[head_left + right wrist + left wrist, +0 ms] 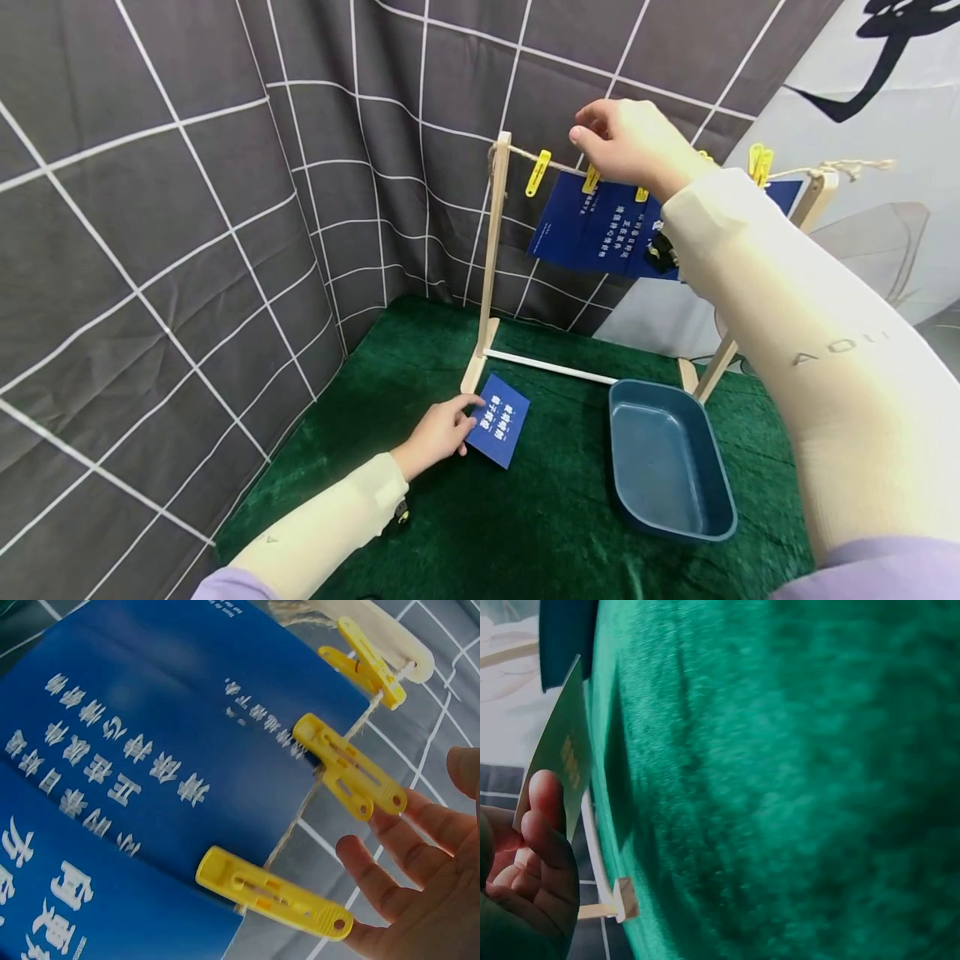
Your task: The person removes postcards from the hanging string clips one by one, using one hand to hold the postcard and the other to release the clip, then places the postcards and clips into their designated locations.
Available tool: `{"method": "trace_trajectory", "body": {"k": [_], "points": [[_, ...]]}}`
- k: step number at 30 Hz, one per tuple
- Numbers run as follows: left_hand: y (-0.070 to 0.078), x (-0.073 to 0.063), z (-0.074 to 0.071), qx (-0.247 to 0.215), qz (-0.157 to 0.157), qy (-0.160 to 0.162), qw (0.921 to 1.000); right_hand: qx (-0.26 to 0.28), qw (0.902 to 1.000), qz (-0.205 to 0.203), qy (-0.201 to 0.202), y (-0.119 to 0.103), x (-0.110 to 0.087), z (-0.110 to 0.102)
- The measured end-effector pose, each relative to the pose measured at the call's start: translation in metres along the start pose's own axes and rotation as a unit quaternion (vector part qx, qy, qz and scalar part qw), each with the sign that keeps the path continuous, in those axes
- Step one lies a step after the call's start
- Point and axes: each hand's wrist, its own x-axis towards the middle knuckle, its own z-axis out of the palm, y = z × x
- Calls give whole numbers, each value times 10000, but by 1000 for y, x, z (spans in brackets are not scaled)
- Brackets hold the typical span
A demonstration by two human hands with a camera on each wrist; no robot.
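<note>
Pinching a blue card (504, 421) w/ my L hand (437, 432); my R hand (628, 142), fingers loosely spread, is by yellow clothespins (352, 766) on the rope (297, 821).

My head view is bright, my right sleeve (847, 417) nearly washed out. My left wrist view is dim, the green cloth (780, 787) blurred and shadowed; my right one shows faint sheen on the blue card (180, 727).
</note>
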Motion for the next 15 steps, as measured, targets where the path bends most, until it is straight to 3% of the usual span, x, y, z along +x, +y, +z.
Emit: {"method": "trace_trajectory", "body": {"k": [7,12,15], "points": [[-2,0,3,844,-61,2,9964,-57,9999,94,50,7,-7,-4],[-9,-2,10,2073,229,62,9780,-123,9999,106,40,11,-10,-5],[-12,-4,14,2393,225,48,9707,-141,9998,98,70,12,-11,-6]]}}
